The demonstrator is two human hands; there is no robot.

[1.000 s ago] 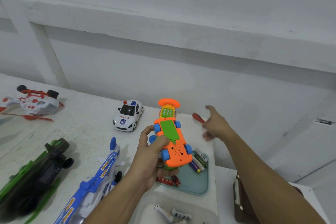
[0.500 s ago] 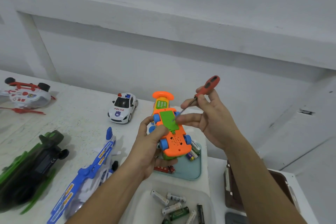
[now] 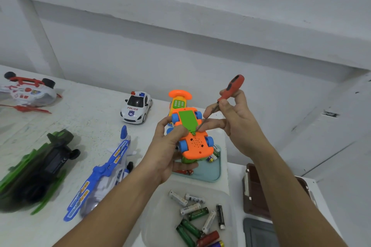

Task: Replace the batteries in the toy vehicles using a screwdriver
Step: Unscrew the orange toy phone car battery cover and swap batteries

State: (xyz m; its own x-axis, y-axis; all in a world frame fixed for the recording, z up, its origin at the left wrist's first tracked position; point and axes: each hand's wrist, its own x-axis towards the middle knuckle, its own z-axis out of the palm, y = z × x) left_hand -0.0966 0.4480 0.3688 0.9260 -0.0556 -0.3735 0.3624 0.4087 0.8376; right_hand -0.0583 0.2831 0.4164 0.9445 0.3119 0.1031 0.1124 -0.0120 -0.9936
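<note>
Left hand [image 3: 169, 146] cradles the orange toy car [image 3: 195, 143] from below. Its fingers curl under the body and the thumb presses by the left edge of the green battery cover [image 3: 187, 119], so the underside faces up, steadied for the tool. The car is held clear of the table [image 3: 90, 118], above a teal tray [image 3: 210, 172]. Just right of the thumb, the screwdriver [image 3: 230, 91] slants down, and its tip meets the small tab at the near end of the cover, likely where the screw sits. The right hand [image 3: 239, 126] pinches the red handle between thumb and forefinger, with its other fingers reaching toward the car's right side, probably as a brace. Nearer the person, a clear tub [image 3: 156, 216] keeps loose batteries [image 3: 197, 213] within reach for the swap.
</note>
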